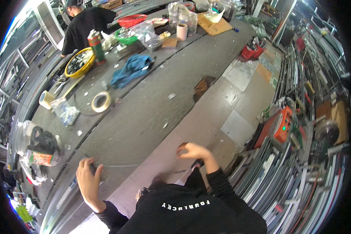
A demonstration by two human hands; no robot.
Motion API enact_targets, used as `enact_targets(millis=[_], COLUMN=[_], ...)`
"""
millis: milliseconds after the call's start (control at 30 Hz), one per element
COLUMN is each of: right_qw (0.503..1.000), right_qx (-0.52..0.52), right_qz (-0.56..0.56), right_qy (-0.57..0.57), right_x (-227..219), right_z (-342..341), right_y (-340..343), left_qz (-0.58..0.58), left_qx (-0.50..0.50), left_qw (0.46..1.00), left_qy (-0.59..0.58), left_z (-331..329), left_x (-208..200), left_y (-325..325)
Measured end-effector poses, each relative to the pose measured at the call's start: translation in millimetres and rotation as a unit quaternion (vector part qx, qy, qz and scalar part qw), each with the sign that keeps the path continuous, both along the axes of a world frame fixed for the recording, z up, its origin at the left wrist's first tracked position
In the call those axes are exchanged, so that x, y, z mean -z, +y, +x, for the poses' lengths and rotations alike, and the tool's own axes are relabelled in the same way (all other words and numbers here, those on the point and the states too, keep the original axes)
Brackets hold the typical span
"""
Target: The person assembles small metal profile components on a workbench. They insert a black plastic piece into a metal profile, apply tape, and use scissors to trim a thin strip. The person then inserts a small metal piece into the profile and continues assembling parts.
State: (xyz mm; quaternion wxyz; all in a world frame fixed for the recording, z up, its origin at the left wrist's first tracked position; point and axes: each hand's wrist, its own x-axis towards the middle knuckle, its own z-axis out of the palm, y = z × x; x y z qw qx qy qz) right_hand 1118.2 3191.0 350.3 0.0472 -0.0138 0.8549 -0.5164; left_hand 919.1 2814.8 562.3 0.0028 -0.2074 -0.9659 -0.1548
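Note:
My left hand [89,181] is raised over the near left part of the long grey worktable [148,105]. Its fingers are stretched out with the thumb apart; a small dark patch shows between them, too unclear to name. Blurred pale strips [64,199] lie just left of that wrist. Out past the table's right edge, over the tiled floor, is my right hand [193,151]. Its fingers curl loosely, with a gap between thumb and fingertips and nothing visible in it. A faint light line runs across the table between the hands, too blurred to identify.
Tape roll [101,102], blue cloth [132,70], yellow basket [80,63] and spray can [96,46] lie farther along the table. A clear jar [25,136] stands left. Another person [85,27] works beyond. Metal profiles [269,175] and an orange machine [277,126] line the right.

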Motion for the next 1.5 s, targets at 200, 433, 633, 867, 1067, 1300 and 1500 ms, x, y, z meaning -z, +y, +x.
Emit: enact_targets(millis=[200, 433, 633, 867, 1067, 1300, 1500], right_qw=[0.969, 0.924, 0.749, 0.652, 0.745, 0.851, 0.942], right_qx=[-0.133, 0.110, 0.399, 0.484, 0.579, 0.385, 0.214], right_qz=[0.183, 0.128, -0.156, -0.407, -0.323, -0.123, 0.254], right_qy=[-0.099, -0.343, -0.505, -0.419, -0.076, 0.335, 0.052], right_x=[109, 240, 271, 227, 135, -192, -338], right_z=[69, 248, 365, 291, 167, -76, -335], right_y=[73, 286, 384, 488, 761, 1064, 1134], left_qz=[0.100, 0.102, 0.105, 0.200, 0.237, 0.175, 0.344], left_qx=[0.269, 0.254, 0.248, 0.396, 0.547, 0.404, 0.162], left_qw=[0.956, 0.961, 0.963, 0.890, 0.535, 0.572, 0.674], left_qy=[-0.069, -0.036, 0.003, -0.107, -0.599, -0.692, -0.633], left_z=[39, 43, -3, -30, 14, 2, -19], left_x=[-1, -21, -20, -22, 44, 59, 18], left_y=[260, 434, 571, 746, 854, 919, 883])
